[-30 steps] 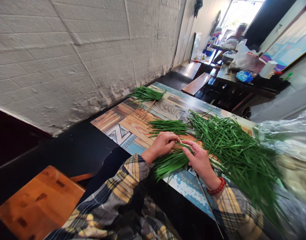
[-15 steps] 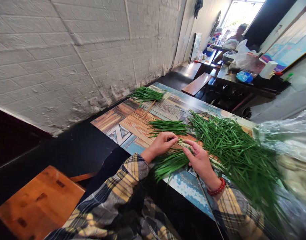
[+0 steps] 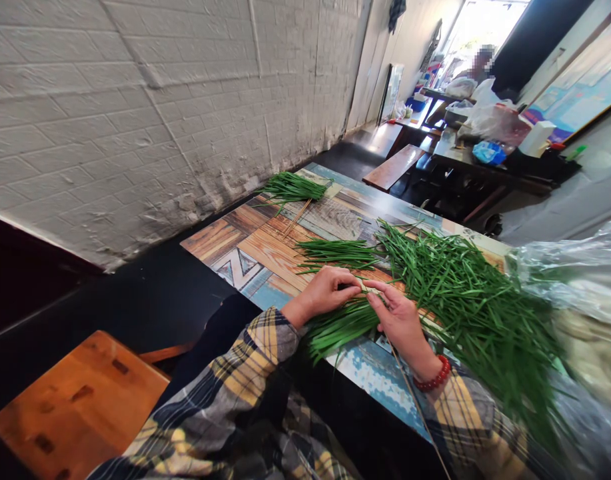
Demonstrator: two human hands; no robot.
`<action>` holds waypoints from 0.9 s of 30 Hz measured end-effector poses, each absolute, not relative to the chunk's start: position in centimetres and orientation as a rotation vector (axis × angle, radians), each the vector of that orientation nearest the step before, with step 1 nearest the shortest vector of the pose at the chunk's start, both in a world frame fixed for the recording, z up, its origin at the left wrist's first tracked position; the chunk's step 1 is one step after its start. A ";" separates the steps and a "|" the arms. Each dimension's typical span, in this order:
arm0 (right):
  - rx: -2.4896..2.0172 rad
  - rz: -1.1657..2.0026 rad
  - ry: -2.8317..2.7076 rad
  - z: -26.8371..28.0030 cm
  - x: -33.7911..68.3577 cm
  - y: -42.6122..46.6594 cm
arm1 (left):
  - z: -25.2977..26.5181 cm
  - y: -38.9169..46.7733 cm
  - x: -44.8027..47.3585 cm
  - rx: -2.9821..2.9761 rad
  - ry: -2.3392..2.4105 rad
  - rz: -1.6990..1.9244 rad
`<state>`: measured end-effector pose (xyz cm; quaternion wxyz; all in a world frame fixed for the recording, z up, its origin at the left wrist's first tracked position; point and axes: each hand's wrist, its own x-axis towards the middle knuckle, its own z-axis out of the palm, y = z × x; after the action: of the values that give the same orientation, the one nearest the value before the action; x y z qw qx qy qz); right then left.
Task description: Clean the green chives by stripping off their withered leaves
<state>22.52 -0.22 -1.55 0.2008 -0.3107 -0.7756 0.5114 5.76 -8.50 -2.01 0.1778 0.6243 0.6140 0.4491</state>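
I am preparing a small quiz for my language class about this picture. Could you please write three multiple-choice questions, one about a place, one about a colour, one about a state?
1. Where does the small far bundle of green leaves lie?
A. on the wooden stool
B. at the far end of the table, near the brick wall
C. inside the plastic bag

2. What colour is the bead bracelet on the right wrist?
A. red
B. blue
C. white

3. What are the left hand and the right hand doing?
A. resting flat and apart
B. holding a knife
C. meeting fingertip to fingertip over the near bundle of leaves

Answers:
1. B, it lies at the table's far end, close to the wall.
2. A, the beads are plainly red.
3. C, both hands pinch at the same bundle, fingers nearly touching.
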 end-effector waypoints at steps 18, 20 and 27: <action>-0.914 1.449 -2.109 -2.6 22.5 0.0 | -1.2 -8.6 5.9 1.508 1.762 1.320; -0.926 1.459 -2.099 -2.6 22.5 0.0 | -1.2 -8.6 6.0 1.514 1.773 1.311; -0.955 1.434 -2.107 -2.4 22.4 -0.1 | -1.4 -8.7 6.1 1.461 1.708 1.362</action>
<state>22.43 -0.05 -2.43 0.2085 -0.3430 -0.7571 0.5154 6.12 -8.67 -1.44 0.2540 0.5377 0.6285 0.5014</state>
